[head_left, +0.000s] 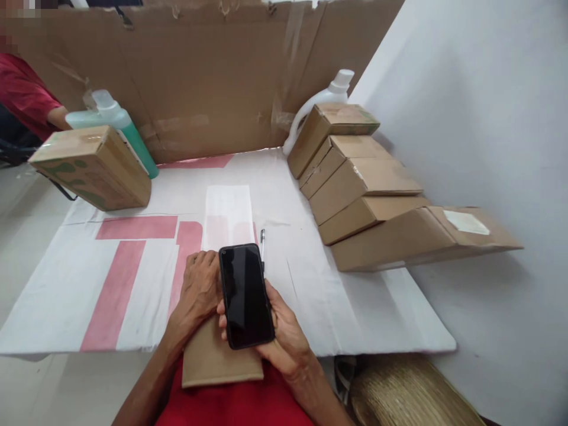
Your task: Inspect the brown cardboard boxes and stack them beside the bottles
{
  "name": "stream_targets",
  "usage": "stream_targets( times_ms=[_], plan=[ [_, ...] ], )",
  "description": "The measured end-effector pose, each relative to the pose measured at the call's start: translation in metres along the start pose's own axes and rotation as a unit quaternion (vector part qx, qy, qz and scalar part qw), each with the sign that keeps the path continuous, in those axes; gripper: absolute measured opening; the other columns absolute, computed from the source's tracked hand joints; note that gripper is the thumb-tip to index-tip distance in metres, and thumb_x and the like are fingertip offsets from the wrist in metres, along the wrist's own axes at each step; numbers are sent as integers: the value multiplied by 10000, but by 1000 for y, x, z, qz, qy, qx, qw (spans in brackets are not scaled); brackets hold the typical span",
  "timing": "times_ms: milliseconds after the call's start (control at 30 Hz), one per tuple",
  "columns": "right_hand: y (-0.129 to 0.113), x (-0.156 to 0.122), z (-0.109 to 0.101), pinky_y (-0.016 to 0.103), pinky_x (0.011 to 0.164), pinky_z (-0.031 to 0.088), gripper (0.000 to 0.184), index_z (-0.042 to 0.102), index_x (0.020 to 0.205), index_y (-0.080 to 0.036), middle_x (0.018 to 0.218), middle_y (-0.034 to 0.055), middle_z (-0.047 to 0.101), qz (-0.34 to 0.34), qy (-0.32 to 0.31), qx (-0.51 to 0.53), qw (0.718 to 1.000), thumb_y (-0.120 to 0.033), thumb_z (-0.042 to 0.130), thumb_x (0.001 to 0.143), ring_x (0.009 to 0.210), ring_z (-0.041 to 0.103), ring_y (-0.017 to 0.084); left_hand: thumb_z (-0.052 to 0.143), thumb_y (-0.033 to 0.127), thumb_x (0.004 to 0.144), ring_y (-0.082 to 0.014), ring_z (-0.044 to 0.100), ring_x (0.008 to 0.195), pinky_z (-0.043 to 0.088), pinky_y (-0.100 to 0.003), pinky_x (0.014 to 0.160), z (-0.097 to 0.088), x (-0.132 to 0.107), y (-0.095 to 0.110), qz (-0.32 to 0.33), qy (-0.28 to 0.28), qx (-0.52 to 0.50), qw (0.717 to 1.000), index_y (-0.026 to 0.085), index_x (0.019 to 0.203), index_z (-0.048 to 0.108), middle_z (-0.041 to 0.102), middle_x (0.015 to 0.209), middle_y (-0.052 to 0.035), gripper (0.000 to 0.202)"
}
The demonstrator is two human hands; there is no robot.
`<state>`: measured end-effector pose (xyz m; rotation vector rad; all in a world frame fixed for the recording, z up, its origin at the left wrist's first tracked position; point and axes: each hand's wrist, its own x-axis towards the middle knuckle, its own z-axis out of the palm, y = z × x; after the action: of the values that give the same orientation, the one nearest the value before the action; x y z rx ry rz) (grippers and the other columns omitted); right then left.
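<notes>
My right hand (284,331) is closed around a black smartphone (245,296), held screen-up with the dark screen facing me. My left hand (199,290) rests with curled fingers on a flat brown cardboard packet (217,361) that lies under both hands at the near table edge. Its fingers touch the phone's left side. A white paper sheet (228,216) lies just beyond the phone, and a pen (262,239) sits beside it.
A white and pink sheet (133,278) covers the table. Several brown boxes (368,189) lean in a row at the right. One box (95,165) stands at the left by a green bottle (119,127). A white jug (328,97) and cardboard wall (213,71) stand behind. Another person's red sleeve (24,94) shows far left.
</notes>
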<state>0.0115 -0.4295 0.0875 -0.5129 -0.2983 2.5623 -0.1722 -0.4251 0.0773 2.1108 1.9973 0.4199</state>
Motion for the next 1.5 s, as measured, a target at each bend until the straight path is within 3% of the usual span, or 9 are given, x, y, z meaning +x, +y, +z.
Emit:
stream_targets(
  times_ms=[567, 767, 900, 1000, 1067, 1167, 1300, 1367, 1500],
  plan=[
    [-4, 0, 5, 467, 916, 595, 605, 737, 1188, -128, 1103, 158, 798, -17, 12, -13, 1000, -658, 532, 980, 938, 775, 274, 424, 190, 993, -284, 570, 887, 440, -460, 877, 4, 0, -3, 7, 23, -19, 1000, 217, 940, 637, 654, 931, -88, 222],
    [-3, 0, 9, 495, 945, 589, 564, 740, 1179, -146, 1080, 149, 802, -41, 44, -21, 998, -641, 566, 971, 975, 772, 290, 475, 205, 952, -299, 570, 873, 441, -468, 854, 1, 0, -1, 12, 3, -7, 1000, 206, 932, 643, 648, 923, -101, 170],
    [-8, -1, 3, 512, 935, 595, 615, 741, 1171, -158, 1075, 152, 801, -58, 65, -47, 995, -701, 546, 959, 1029, 763, 309, 552, 249, 928, -304, 591, 939, 435, -474, 897, 2, -1, 0, 6, 1, 1, 1000, 206, 1103, 656, 674, 987, -93, 209],
    [-27, -1, -11, 473, 927, 603, 725, 732, 1210, -174, 1131, 144, 793, -111, 121, -96, 982, -802, 526, 912, 1022, 763, 294, 658, 448, 929, -315, 607, 1059, 419, -496, 982, 2, -1, 2, -4, 9, -9, 1000, 196, 1315, 593, 693, 1124, -98, 466],
    [-47, 2, -29, 443, 917, 605, 702, 735, 1185, -191, 1121, 121, 793, -167, 187, -149, 957, -803, 587, 875, 1000, 760, 278, 696, 598, 893, -322, 607, 1111, 407, -506, 1019, 1, -1, 3, -13, 3, -17, 1000, 195, 1358, 573, 694, 1183, -102, 627],
    [-76, 12, -67, 379, 879, 586, 607, 730, 1110, -192, 1030, 87, 784, -242, 284, -284, 883, -738, 667, 853, 971, 734, 253, 692, 678, 870, -326, 607, 1126, 404, -508, 1033, 0, -1, 3, -20, -4, -20, 1000, 194, 1353, 581, 695, 1193, -105, 692],
    [-97, 27, -121, 301, 680, 496, 637, 664, 870, -170, 766, 37, 679, -263, 407, -509, 712, -789, 514, 867, 739, 609, 198, 690, 675, 874, -322, 611, 1111, 414, -519, 1027, 2, -1, 2, -14, 9, -25, 1000, 201, 1359, 576, 696, 1179, -102, 688],
    [-98, 31, -138, 292, 606, 416, 618, 598, 770, -193, 642, -5, 564, -254, 453, -555, 650, -784, 449, 873, 638, 494, 172, 710, 651, 870, -324, 612, 1123, 420, -529, 1032, 3, -2, 2, -14, 13, -35, 999, 209, 1366, 574, 693, 1190, -102, 679],
    [-92, 32, -145, 338, 708, 431, 443, 631, 826, -191, 684, 20, 557, -249, 478, -595, 596, -607, 491, 889, 707, 493, 216, 743, 516, 894, -306, 600, 1224, 444, -513, 1078, -2, -5, -1, -4, 71, -115, 991, 237, 1382, 571, 656, 1298, -103, 588]
  ],
)
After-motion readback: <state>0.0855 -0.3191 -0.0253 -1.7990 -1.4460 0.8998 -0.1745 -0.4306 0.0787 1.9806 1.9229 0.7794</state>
